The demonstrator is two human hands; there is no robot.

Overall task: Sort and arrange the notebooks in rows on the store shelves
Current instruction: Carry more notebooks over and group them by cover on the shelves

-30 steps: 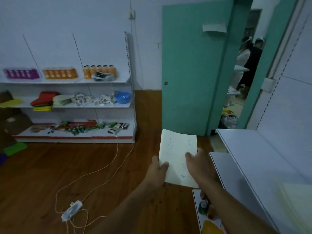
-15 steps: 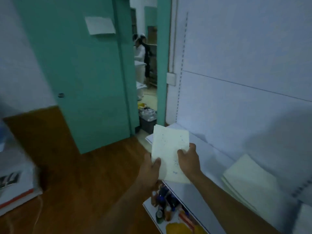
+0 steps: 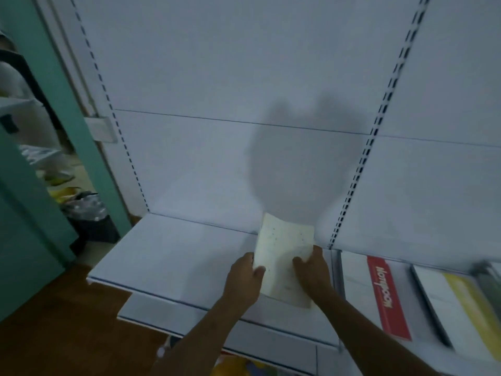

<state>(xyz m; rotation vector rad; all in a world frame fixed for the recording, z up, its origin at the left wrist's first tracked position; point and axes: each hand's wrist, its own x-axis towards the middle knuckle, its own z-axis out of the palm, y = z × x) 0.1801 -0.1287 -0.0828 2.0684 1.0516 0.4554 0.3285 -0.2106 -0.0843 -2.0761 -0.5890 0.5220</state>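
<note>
A pale cream notebook (image 3: 282, 253) with small dark speckles is held over the white store shelf (image 3: 173, 256), its far edge near the back panel. My left hand (image 3: 245, 280) grips its left edge with the thumb on top. My right hand (image 3: 311, 270) grips the right edge, thumb on the cover. On the shelf section to the right lie a white notebook with a red band (image 3: 385, 294) and a white and yellow notebook (image 3: 458, 302), side by side.
A lower white shelf (image 3: 168, 316) juts out beneath. Slotted uprights (image 3: 349, 191) divide the white back panel. A teal door frame (image 3: 81, 147) and a dark bin (image 3: 89, 218) are at the left. The wooden floor (image 3: 54, 335) shows at bottom left.
The view has swung right from the room and door to face the shelf. Both hands have carried the cream notebook over the shelf, keeping the same hold.
</note>
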